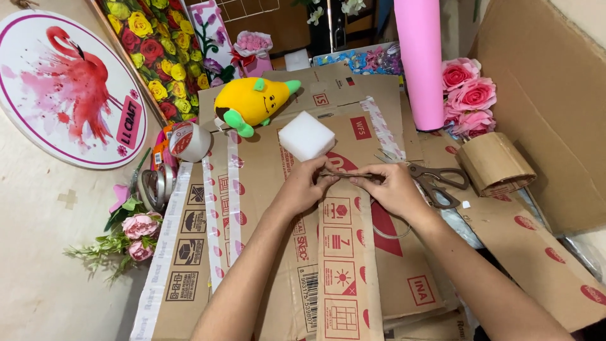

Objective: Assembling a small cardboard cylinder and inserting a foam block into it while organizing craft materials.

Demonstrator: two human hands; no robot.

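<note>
Fingers: both sets pinched shut on the far end of a long cardboard strip (344,252), at the centre of the frame. The left hand (307,183) grips the strip's top left corner; the right hand (388,186) grips its top right corner, fingertips nearly meeting along the edge.

Cardboard strip: narrow, printed with red handling symbols, running from the hands down to the bottom edge of the frame. It lies on top of flattened cardboard boxes (265,221). The far end appears to be being bent or creased; no finished fold or cut shows yet, so the shaping looks to be at an early stage.

Just beside the right hand, to its right: scissors (435,180) with dark handles, lying on the cardboard, untouched.

Just above the hands: a white foam block (306,136).

Above that: a yellow plush toy (251,101) with green tips.

Right of centre: a curled cardboard ring (495,164), already formed; behind it, pink artificial roses (468,95) and an upright pink paper roll (420,60).

Left of centre: a roll of printed tape (187,141) and more tape rolls (154,186) below it.

Lower left: a small pink flower sprig (129,237).

Upper left: a round flamingo plaque (66,85) and a rose-patterned panel (161,53).
</note>
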